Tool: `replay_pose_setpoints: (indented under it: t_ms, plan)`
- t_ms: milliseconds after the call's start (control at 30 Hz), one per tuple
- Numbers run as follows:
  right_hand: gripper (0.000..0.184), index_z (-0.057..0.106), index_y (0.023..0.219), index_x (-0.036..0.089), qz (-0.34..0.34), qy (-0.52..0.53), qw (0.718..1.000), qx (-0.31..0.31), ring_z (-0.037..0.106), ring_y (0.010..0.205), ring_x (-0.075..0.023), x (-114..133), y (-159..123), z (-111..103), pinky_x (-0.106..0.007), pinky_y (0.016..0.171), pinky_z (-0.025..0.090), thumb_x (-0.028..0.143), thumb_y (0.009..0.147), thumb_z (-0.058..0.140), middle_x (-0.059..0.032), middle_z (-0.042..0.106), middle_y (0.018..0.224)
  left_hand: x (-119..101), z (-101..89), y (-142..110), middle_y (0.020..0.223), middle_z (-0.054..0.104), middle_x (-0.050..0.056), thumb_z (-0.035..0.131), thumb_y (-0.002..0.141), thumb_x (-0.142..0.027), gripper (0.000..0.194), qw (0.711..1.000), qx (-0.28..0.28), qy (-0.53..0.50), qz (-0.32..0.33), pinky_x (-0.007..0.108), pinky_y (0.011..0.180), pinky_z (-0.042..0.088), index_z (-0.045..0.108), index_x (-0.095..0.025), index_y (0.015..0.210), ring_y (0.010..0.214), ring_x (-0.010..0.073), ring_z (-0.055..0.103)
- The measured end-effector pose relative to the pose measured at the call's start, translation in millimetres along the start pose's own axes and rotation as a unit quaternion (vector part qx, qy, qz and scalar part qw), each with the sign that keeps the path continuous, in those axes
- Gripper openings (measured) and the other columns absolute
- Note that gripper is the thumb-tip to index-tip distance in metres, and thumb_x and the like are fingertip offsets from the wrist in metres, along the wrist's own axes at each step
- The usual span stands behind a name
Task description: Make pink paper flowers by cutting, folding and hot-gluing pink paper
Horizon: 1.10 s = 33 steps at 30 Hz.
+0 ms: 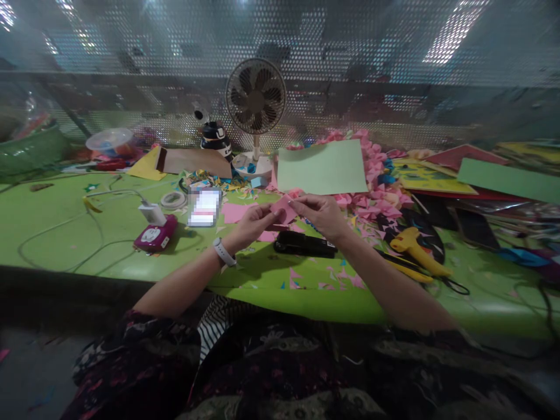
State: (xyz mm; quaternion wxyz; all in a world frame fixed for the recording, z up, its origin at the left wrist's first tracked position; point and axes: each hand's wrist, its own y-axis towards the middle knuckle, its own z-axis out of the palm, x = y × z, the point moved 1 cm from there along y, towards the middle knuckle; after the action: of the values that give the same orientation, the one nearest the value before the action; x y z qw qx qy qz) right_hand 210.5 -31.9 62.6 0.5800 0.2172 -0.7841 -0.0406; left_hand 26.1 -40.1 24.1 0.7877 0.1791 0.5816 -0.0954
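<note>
A dark patterned sleeve (142,329) lies at the near side, and bare forearms reach over the front edge of a green table (65,248); a pale watch (224,252) circles the left wrist. Small pink scraps (294,275) are strewn along the near part of the tabletop. Beyond them a black stapler (301,244) lies on its own, just below the two hands, with a yellow glue gun (411,246) to its right and, well to the left, a magenta socket block (153,236) with a white charger (153,214) plugged into its top. Above the stapler, the left hand (257,224) and the right hand (322,216) hold a pink paper piece (282,207) between them: the left thumb and fingers pinch its left side, the right fingertips are pressed together on its right. Left of it are flat pink sheets (235,212), a lit phone (204,207) and a tape roll (174,200). Farther back, a pale green sheet (324,167) leans against heaped pink paper shapes (377,160); a fan (256,100) stands before perforated mesh (175,87).
</note>
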Motion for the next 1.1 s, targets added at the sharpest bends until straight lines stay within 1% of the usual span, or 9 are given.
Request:
replay_pose_setpoints:
  t_ms: [167,367,567,700,800,967,1100]
  plan:
    - [0.041,0.076,0.08,0.019,-0.002,0.017,1.0,0.003,0.056,0.066,-0.0146,1.8,0.2,0.6,-0.03,0.061,0.048,0.06,0.073,0.075,-0.0029,0.066,0.071,-1.0,0.0,-1.1,0.076,0.063,0.001,0.08,0.074,-0.047,0.035,1.0,0.018,-0.006,0.0,0.035,0.083,0.062,0.068,-0.015,0.08,0.073,0.0118,0.063]
    - [0.039,0.075,0.077,0.02,-0.001,0.03,1.0,0.007,0.057,0.065,-0.0151,4.0,-0.3,0.4,-0.031,0.062,0.048,0.058,0.072,0.076,-0.0028,0.066,0.07,-1.3,-0.4,-1.4,0.074,0.061,0.001,0.08,0.073,-0.049,0.037,1.0,0.025,-0.011,-0.006,0.035,0.084,0.061,0.067,-0.015,0.078,0.073,0.0123,0.064]
    - [0.042,0.075,0.078,0.018,-0.003,0.027,1.0,0.006,0.057,0.065,-0.0147,2.7,-0.1,0.0,-0.03,0.06,0.047,0.06,0.072,0.076,-0.0033,0.066,0.07,-2.1,0.8,-1.6,0.072,0.057,-0.001,0.081,0.072,-0.047,0.036,1.0,0.02,-0.017,-0.004,0.036,0.084,0.062,0.066,-0.014,0.077,0.07,0.0104,0.061]
    - [0.044,0.076,0.079,0.016,0.007,0.025,1.0,0.0,0.054,0.061,-0.0128,3.1,-0.1,0.1,-0.028,0.058,0.045,0.06,0.071,0.076,-0.0023,0.066,0.068,-0.9,-0.5,-1.2,0.074,0.058,-0.001,0.08,0.074,-0.045,0.035,1.0,0.025,-0.011,-0.008,0.036,0.086,0.062,0.066,-0.014,0.08,0.074,0.0105,0.063]
    - [0.046,0.075,0.079,0.015,0.011,0.039,0.999,0.004,0.054,0.059,-0.012,3.5,0.2,0.8,-0.028,0.058,0.046,0.059,0.07,0.077,-0.0017,0.065,0.066,-0.2,-1.7,-0.7,0.074,0.059,-0.001,0.08,0.075,-0.045,0.036,0.999,0.034,-0.012,-0.01,0.035,0.087,0.062,0.065,-0.013,0.082,0.076,0.0105,0.064]
    - [0.047,0.074,0.075,0.016,0.017,0.052,0.998,0.006,0.055,0.063,-0.013,-1.6,2.1,1.6,-0.029,0.061,0.047,0.062,0.067,0.078,-0.0027,0.066,0.069,0.4,-2.6,-0.1,0.072,0.058,-0.002,0.078,0.077,-0.045,0.034,0.999,0.041,-0.001,-0.004,0.034,0.086,0.061,0.066,-0.014,0.083,0.073,0.0098,0.064]
    - [0.047,0.071,0.074,0.016,0.013,0.054,0.998,-0.003,0.051,0.061,-0.0112,-9.1,4.4,1.3,-0.027,0.059,0.044,0.062,0.067,0.078,-0.0008,0.062,0.068,2.0,-4.4,0.6,0.077,0.063,0.0,0.075,0.08,-0.045,0.032,0.998,0.04,0.035,0.017,0.031,0.085,0.06,0.068,-0.015,0.087,0.075,0.0106,0.065]
